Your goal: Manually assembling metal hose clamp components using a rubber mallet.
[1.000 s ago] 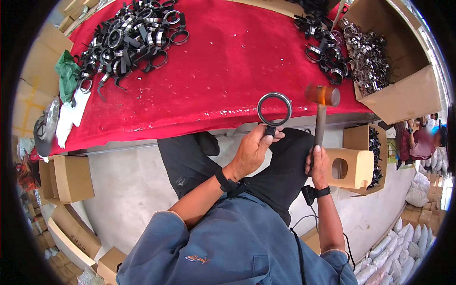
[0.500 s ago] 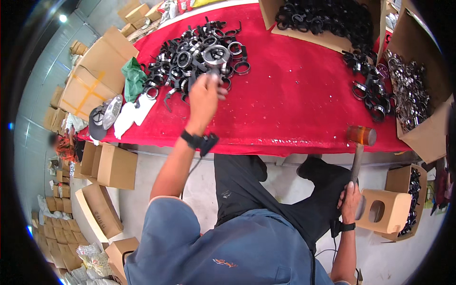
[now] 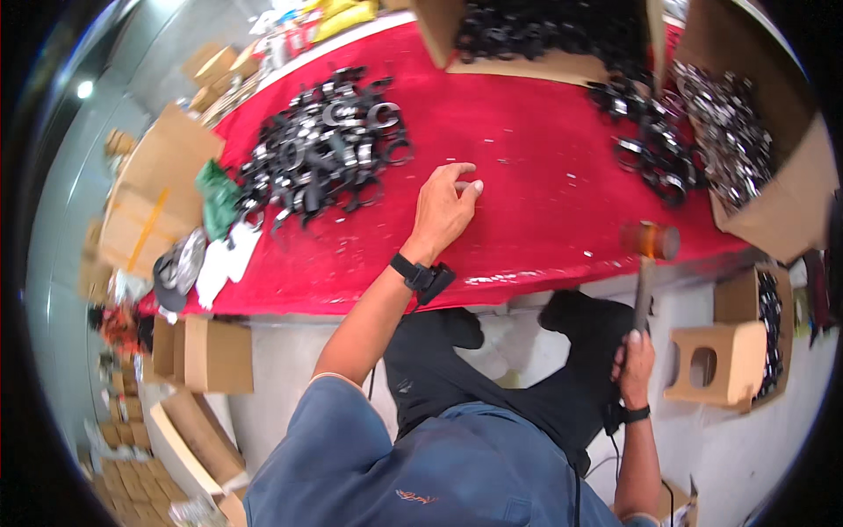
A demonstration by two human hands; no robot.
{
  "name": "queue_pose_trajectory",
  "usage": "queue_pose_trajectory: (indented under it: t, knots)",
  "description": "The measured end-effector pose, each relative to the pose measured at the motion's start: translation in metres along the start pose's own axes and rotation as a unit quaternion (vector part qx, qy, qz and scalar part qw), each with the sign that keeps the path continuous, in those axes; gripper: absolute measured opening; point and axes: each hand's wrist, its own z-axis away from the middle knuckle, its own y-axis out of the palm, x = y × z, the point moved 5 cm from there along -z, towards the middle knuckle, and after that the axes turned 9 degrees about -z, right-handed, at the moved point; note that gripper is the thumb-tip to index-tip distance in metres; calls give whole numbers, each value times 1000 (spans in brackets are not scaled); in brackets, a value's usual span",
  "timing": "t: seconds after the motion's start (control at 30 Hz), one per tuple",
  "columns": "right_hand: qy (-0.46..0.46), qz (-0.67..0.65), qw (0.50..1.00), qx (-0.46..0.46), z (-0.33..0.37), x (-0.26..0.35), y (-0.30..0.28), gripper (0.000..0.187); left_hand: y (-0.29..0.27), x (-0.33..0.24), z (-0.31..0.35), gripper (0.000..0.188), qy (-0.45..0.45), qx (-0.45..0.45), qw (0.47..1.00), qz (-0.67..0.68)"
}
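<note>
My left hand [image 3: 443,209] hovers over the red-covered table, right of a big heap of black and silver ring-shaped parts [image 3: 327,145]. Its index finger and thumb stretch forward, apart from each other, and I see nothing held between them. At the table's front edge on the right, my right hand [image 3: 634,364] is wrapped round the handle of a mallet [image 3: 652,240]. The mallet stands upright with its amber-coloured head at the top, close to the table edge.
Smaller black rings [image 3: 659,162] lie on the table's right side, beside a carton [image 3: 790,189] of shiny metal rings. Another carton [image 3: 536,68] of black parts stands at the back. A green bag [image 3: 217,198] and cap [image 3: 167,283] lie at left. A cardboard-coloured stool [image 3: 724,364] stands lower right.
My left hand has left the heap of rings and moved right, over the bare red cloth. The right hand still grips the mallet. The whole view has shifted somewhat.
</note>
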Motion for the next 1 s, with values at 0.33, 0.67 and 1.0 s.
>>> queue_pose_trajectory:
  t: [0.33, 0.67, 1.0]
  knots:
    - [-37, -60, 997, -28, -1, -2, 0, 49, 171, -104, -120, 27, 233, 79, 964, -103]
    - [-48, -57, 997, -28, -1, 2, -7, 50, 251, -154, -103, 21, 363, 186, 897, -169]
    - [-40, -108, 993, -16, -8, -5, -24, 47, 107, -80, -63, 16, 312, 265, 828, -384]
